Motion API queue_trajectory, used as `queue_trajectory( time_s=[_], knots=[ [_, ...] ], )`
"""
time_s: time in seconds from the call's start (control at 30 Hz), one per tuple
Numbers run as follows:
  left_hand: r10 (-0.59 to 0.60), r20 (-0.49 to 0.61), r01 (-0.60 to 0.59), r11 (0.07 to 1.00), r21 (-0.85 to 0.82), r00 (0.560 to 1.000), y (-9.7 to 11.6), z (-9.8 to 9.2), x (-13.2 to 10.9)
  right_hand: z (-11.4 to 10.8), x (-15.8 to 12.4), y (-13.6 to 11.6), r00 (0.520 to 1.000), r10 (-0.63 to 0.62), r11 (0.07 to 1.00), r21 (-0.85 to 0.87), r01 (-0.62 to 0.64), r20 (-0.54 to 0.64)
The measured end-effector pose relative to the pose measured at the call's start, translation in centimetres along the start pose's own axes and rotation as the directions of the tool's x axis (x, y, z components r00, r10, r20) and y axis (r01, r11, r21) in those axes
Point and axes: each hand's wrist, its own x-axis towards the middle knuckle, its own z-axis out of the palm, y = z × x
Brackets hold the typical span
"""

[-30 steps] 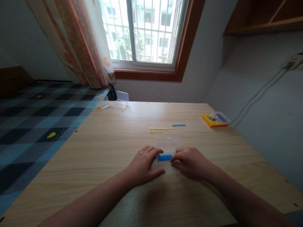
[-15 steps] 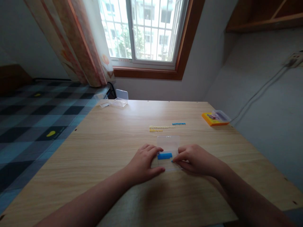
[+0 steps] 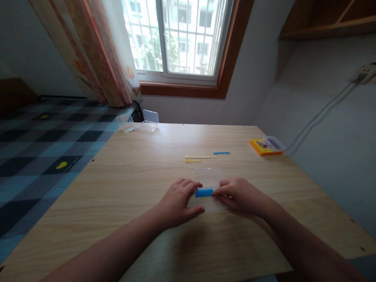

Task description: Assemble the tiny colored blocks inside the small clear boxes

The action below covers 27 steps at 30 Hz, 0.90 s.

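A small clear plastic box lies open on the wooden table, with a row of blue pieces inside it. My left hand rests at the box's left side, fingers curled against its edge and the blue row. My right hand is at the box's right side, thumb and fingers pinched at the right end of the blue row. Beyond the box lie a line of yellow pieces and a short line of blue pieces.
An orange box with a clear lid sits at the table's right edge near a wall cable. Clear empty boxes stand at the far left corner. A checked bed adjoins the table's left side, a window behind.
My right hand's fingers have closed in on the right end of the blue row. The left hand has hardly moved. The view has shifted slightly.
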Motion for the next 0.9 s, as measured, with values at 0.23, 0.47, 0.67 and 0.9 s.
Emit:
queue_trajectory(
  time_s=[0.23,0.47,0.67,0.9],
  knots=[
    [0.002,0.005,-0.002,1.0,0.003,1.0,0.1,-0.1,0.1,-0.2,0.0,-0.1,1.0,-0.011,1.0,0.014,0.011,-0.015],
    [0.015,0.001,-0.015,1.0,0.006,1.0,-0.2,0.0,0.1,0.3,-0.1,0.8,0.985,-0.089,0.996,0.015,0.093,-0.15],
    [0.012,0.009,-0.012,1.0,0.007,1.0,-0.1,0.0,0.0,-0.1,-0.1,2.5,0.787,-0.111,0.988,0.021,0.155,-0.606],
    [0.005,0.011,-0.005,1.0,0.016,1.0,-0.3,0.0,0.0,1.8,2.0,7.6,0.552,0.093,0.995,0.052,-0.089,-0.828]
  ],
)
